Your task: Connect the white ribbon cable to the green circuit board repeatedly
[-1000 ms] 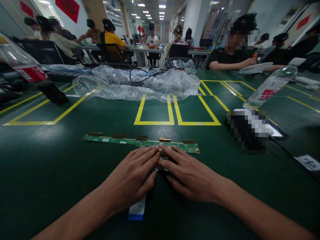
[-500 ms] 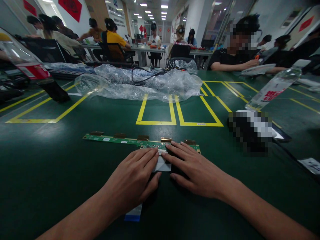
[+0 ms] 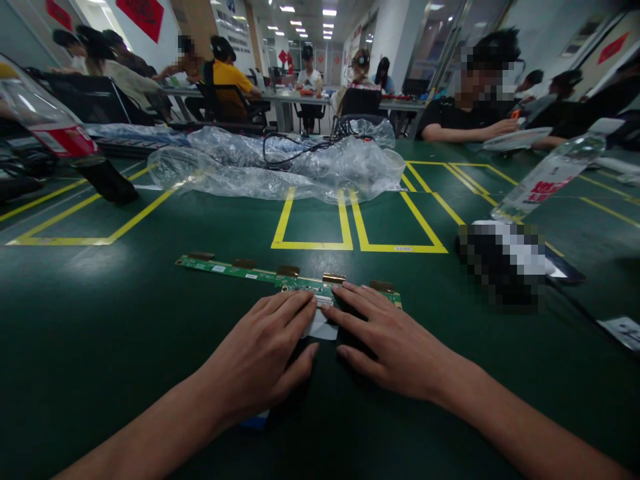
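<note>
A long, narrow green circuit board (image 3: 235,270) lies on the dark green table, with several brown-gold flex tabs along its far edge. Its left end points slightly away from me. My left hand (image 3: 273,343) rests with fingers stretched out, tips at the white connector (image 3: 324,301) on the near side of the board. Across from it, my right hand (image 3: 383,330) lies flat, its fingers spread over the board's right part and its index finger at the connector. A white flat ribbon cable (image 3: 323,329) runs from there towards me. Its blue end (image 3: 257,420) shows beneath my left wrist.
Crumpled clear plastic wrap (image 3: 300,163) with a black cable lies at the back. Yellow tape (image 3: 313,246) marks boxes on the table. A cola bottle (image 3: 65,140) stands left, a clear bottle (image 3: 553,173) right, beside a blurred dark object (image 3: 500,263). A person (image 3: 470,100) sits opposite.
The board has turned slightly, its left end shifting right and away from its earlier line. The cable's blue end has slid left and is more covered by my left arm.
</note>
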`<state>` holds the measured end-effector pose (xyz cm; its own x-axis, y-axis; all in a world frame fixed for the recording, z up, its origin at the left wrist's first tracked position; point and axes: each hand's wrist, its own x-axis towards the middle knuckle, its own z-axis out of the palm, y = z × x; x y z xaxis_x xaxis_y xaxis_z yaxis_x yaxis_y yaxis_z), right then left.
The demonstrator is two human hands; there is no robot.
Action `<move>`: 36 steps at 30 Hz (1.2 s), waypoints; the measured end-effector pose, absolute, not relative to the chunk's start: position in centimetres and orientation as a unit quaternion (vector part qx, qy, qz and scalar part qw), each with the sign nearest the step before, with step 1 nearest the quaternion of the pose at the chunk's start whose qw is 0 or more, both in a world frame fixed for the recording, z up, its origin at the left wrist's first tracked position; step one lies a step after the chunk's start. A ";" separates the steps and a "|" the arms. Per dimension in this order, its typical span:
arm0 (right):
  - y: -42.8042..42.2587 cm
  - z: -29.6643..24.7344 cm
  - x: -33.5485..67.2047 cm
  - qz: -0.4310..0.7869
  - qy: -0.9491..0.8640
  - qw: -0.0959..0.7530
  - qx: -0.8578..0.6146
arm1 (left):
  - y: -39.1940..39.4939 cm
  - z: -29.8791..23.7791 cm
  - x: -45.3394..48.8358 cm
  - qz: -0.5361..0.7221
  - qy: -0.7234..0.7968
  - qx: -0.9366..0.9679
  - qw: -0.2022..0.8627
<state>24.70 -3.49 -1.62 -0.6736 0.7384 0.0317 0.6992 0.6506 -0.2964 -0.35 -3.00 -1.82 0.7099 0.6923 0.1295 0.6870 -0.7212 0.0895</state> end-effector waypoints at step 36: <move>-2.7 -1.0 26.2 0.186 -0.911 0.103 -0.354 | -3.1 -1.2 -2.2 0.061 0.315 0.947 0.022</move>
<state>26.21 -2.70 -1.04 -0.7281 0.6833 0.0555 0.6066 0.6799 -0.4120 -2.20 -3.09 -1.19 0.7936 0.5998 0.1021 0.5944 -0.8001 0.0803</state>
